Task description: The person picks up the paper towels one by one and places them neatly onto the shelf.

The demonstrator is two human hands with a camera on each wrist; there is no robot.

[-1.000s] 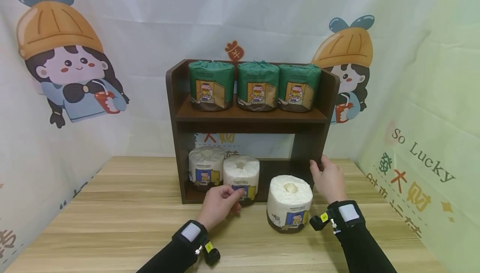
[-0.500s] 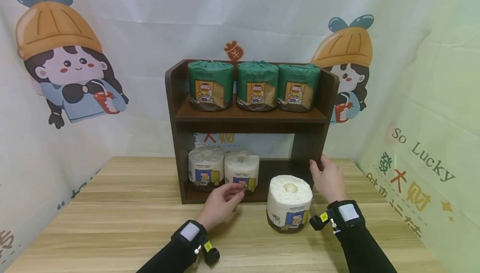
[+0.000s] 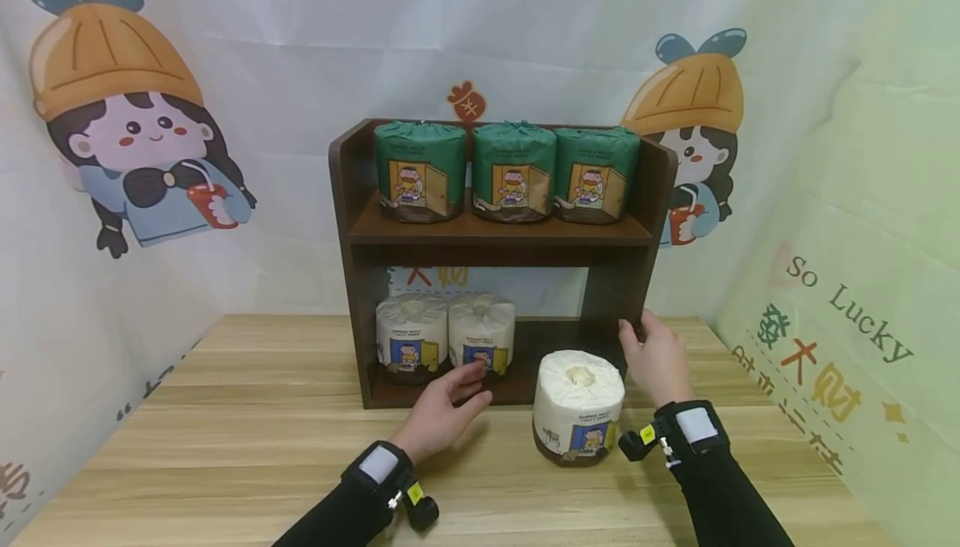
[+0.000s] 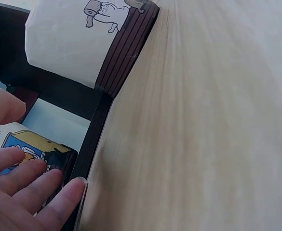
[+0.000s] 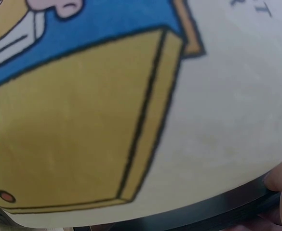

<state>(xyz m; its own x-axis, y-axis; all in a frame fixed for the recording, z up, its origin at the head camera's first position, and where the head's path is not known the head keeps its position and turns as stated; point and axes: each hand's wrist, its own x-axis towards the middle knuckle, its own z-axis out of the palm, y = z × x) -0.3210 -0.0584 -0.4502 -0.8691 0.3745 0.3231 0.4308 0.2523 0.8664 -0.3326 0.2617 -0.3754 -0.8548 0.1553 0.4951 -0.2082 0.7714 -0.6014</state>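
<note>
My left hand [image 3: 442,409] reaches the front of the lower tier with fingers extended, its fingertips at the lower front of a white-wrapped toilet paper roll [image 3: 482,326]. In the left wrist view the fingers [image 4: 39,187] are spread over that roll's printed label. Another white roll [image 3: 411,334] stands beside it on the left. My right hand [image 3: 658,359] grips the right side panel of the dark wooden shelf [image 3: 501,238], thumb on the inner side. Between the hands, a third white roll [image 3: 579,405] stands upright on the table, filling most of the right wrist view.
Three green-wrapped rolls [image 3: 513,172] stand in a row on the upper tier. The shelf sits on a wood-grain table [image 3: 247,439], with a printed cloth backdrop [image 3: 300,72] behind and at the sides.
The second white roll has slid back into the lower tier, level with its left neighbour. My left hand's fingers have straightened from a curl against it. My right hand has stayed put.
</note>
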